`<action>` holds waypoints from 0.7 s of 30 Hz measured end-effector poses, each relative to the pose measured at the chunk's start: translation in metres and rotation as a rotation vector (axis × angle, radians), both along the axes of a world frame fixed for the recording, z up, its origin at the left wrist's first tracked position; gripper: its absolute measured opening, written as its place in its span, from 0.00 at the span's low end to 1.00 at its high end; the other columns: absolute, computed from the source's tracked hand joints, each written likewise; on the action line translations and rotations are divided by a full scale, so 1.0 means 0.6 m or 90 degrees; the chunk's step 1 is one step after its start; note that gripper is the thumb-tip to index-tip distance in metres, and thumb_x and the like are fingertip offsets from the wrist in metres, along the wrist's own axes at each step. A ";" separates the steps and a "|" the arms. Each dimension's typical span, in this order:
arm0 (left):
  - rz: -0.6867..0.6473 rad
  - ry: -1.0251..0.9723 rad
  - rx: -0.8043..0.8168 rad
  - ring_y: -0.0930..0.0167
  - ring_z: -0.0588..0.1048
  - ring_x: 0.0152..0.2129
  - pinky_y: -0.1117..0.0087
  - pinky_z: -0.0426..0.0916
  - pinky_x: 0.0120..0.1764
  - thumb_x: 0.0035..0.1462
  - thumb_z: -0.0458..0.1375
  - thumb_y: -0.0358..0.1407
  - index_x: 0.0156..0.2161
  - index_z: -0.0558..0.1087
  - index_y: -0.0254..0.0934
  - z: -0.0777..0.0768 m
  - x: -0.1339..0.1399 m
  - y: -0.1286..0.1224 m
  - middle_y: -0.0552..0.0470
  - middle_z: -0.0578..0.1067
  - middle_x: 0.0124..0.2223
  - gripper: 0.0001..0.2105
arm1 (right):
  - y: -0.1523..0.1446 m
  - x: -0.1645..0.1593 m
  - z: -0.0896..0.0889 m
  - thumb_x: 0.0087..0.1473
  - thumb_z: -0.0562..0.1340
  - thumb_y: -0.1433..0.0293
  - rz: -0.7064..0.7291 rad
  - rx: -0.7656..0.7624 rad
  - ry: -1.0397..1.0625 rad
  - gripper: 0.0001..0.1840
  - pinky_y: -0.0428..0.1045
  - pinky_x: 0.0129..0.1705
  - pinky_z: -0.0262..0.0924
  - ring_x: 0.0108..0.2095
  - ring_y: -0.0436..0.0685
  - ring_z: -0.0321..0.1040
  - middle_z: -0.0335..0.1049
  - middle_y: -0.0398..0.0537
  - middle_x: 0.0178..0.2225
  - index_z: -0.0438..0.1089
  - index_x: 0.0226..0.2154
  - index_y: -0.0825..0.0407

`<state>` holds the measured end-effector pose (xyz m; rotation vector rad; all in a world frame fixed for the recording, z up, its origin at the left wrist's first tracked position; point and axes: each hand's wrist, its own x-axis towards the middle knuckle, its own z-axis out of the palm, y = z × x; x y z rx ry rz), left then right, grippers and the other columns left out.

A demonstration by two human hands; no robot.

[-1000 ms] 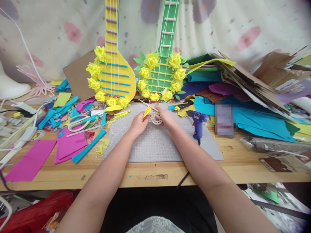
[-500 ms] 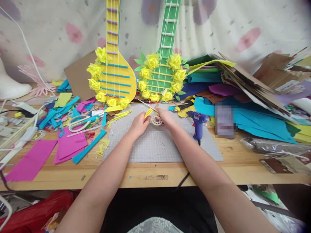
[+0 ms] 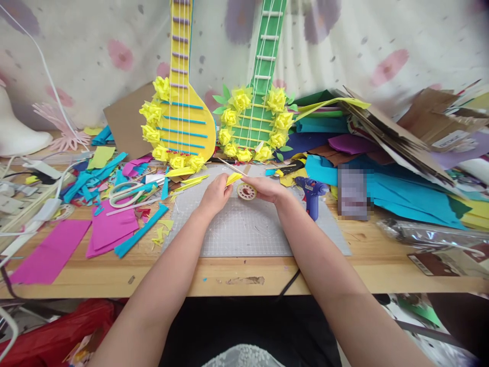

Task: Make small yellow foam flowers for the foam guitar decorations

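My left hand (image 3: 217, 194) is closed around a folded piece of yellow crepe paper (image 3: 233, 178), which points to the right from its fingers. My right hand (image 3: 266, 189) reaches in from the other side, and its fingertips meet the paper's right end. Just below those fingers is a round, pale spool of tape (image 3: 246, 191). A thin light stick (image 3: 229, 165) slants down toward my right fingertips; I cannot tell whether they touch it. Under both hands lies a grey cutting mat (image 3: 244, 239).
Behind stand a yellow paper guitar (image 3: 196, 112) and a green one (image 3: 250, 120), trimmed with yellow paper flowers. A blue glue gun (image 3: 312, 196) sits on the right, near blue paper sheets (image 3: 405, 191). Scissors (image 3: 124, 193) and pink paper (image 3: 53, 250) lie left.
My right hand has turned flatter and come slightly lower, its fingertips now at the yellow paper. The paper strands look gathered closer together. My left hand has barely moved.
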<state>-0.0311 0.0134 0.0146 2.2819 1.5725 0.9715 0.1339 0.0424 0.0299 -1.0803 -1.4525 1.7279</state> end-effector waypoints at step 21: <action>0.030 -0.143 0.018 0.70 0.70 0.35 0.68 0.64 0.39 0.56 0.47 0.34 0.37 0.65 0.36 0.002 0.007 -0.005 0.47 0.72 0.36 0.06 | -0.008 -0.009 0.002 0.36 0.64 0.70 0.014 -0.095 0.082 0.08 0.43 0.29 0.53 0.25 0.46 0.61 0.66 0.39 0.23 0.64 0.23 0.52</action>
